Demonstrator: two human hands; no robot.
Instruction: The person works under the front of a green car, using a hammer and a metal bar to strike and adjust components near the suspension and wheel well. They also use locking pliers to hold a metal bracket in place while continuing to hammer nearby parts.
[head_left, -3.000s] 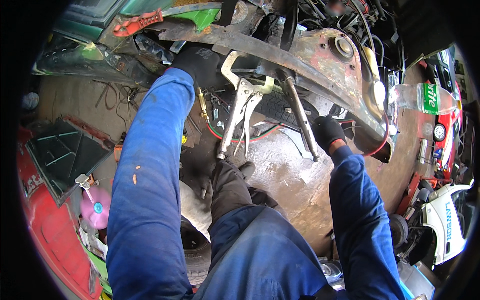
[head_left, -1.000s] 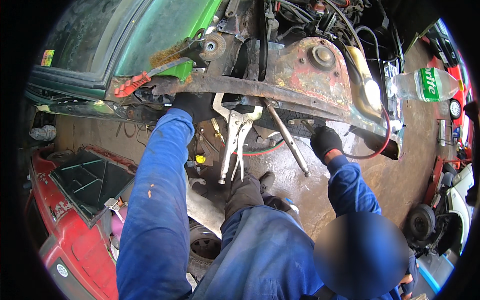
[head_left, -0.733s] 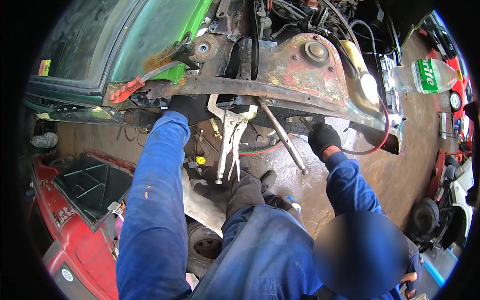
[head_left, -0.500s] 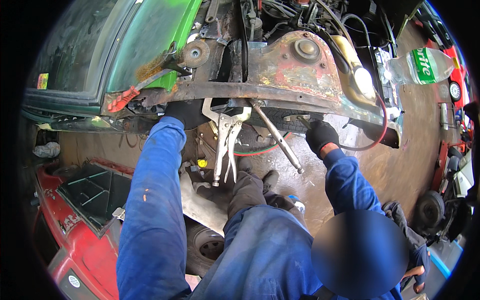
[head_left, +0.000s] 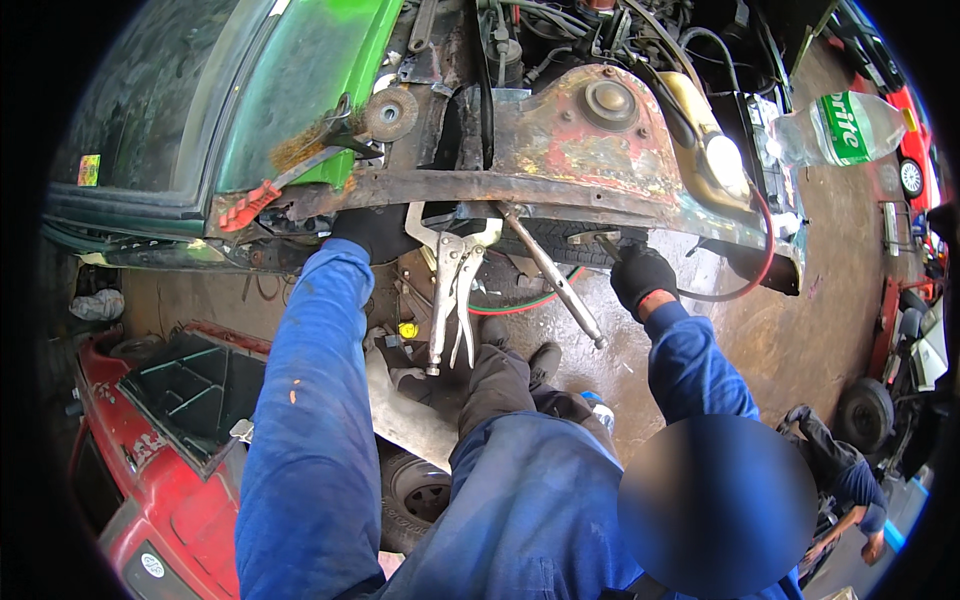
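Observation:
My left hand (head_left: 375, 232), in a black glove, grips the lower edge of a rusty car body rail (head_left: 560, 190). Just right of it, silver locking pliers (head_left: 450, 300) are clamped on that rail and hang down. A metal rod (head_left: 555, 285) slants down from the rail between my hands. My right hand (head_left: 640, 277), also gloved, is closed on a small metal tool (head_left: 605, 243) whose tip touches the rail's underside. Red and green hoses (head_left: 535, 303) run behind the rod.
Green bodywork (head_left: 300, 90) and a windscreen fill the upper left. A red car panel (head_left: 140, 470) lies at lower left, with a wheel (head_left: 420, 490) under my legs. A plastic bottle (head_left: 835, 125) rests at upper right. Another person (head_left: 845, 485) crouches at lower right on the wet floor.
My head has tilted, so the view shows more of the green bodywork and engine bay. Both hands stay at the rusty rail; the pliers and rod hang as before.

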